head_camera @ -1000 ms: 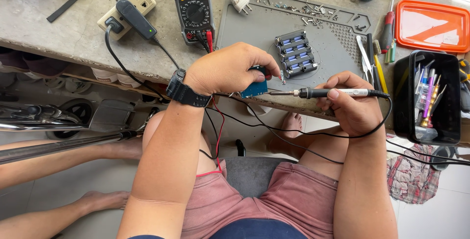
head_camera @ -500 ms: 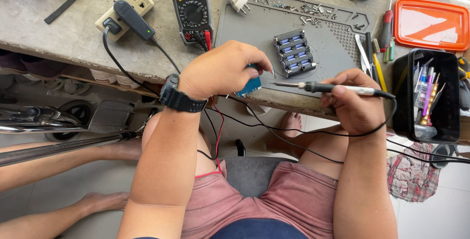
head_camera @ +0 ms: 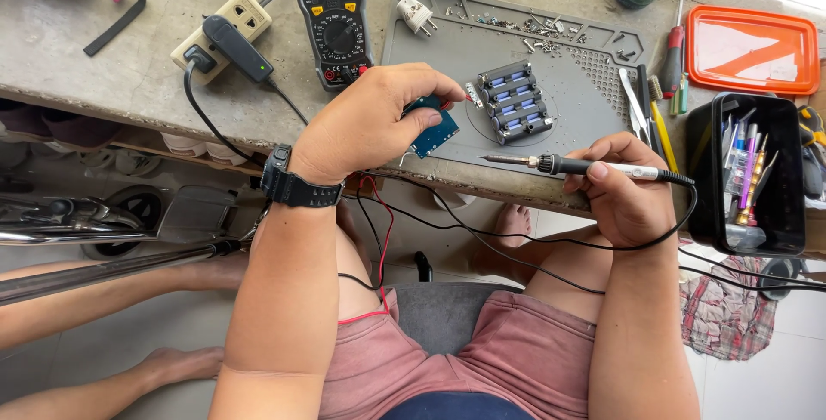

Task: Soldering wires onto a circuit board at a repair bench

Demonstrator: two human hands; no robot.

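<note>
Seen from above, a seated person works at the front edge of a grey concrete workbench [head_camera: 103, 67]. The left hand [head_camera: 370, 123], with a black watch [head_camera: 288, 186] on its wrist, pinches a small blue circuit board [head_camera: 433, 133] between thumb and fingertips, holding it over the near left part of a grey silicone work mat [head_camera: 568, 67]. The right hand [head_camera: 624, 188] is wrapped around the handle of a soldering iron [head_camera: 568, 164], gripped like a pen, its metal tip pointing left toward the board but well short of it. Just behind the board, on the mat, lies a pack of blue cylindrical battery cells [head_camera: 514, 101] in a dark holder. Small screws are scattered along the mat's far edge. To the left of the mat stand a digital multimeter [head_camera: 331, 15] and a beige power strip [head_camera: 222, 28] with a black plug in it. On the right sit an orange tray [head_camera: 748, 48] and a black bin of small tools [head_camera: 753, 175]. Red and black wires [head_camera: 379, 231] hang below the bench over the person's lap.
</note>
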